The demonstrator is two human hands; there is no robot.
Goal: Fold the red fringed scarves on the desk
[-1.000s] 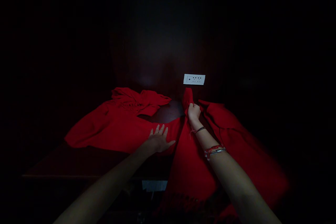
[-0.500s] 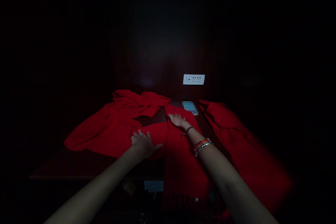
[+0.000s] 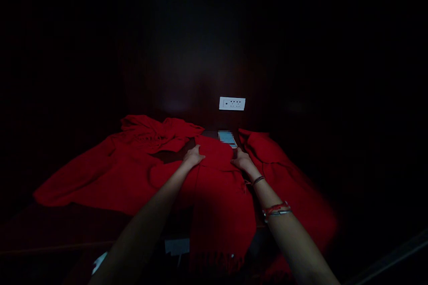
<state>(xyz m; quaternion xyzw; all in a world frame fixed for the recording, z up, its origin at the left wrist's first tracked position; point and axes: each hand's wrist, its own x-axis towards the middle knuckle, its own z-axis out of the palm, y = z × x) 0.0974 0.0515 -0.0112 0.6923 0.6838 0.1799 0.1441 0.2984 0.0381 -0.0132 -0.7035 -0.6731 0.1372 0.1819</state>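
A red fringed cloth lies over the dark table, its fringed end hanging past the front edge. My left hand is at the left side of its upper part, fingers closed on the cloth. At the right side of the same part, my right hand grips the cloth edge between thumb and fingers. More red cloth spreads out to the left, bunched at the back. Another red cloth lies to the right of my right hand.
A phone-like object with a blurred light-blue face lies behind the middle cloth. On the dark wall sits a white socket plate. Below the table edge a pale sheet shows.
My left hand has moved forward from the left cloth to the middle one. My right hand has shifted to that cloth's right side. Both have gone from spread to closed. The view has turned right.
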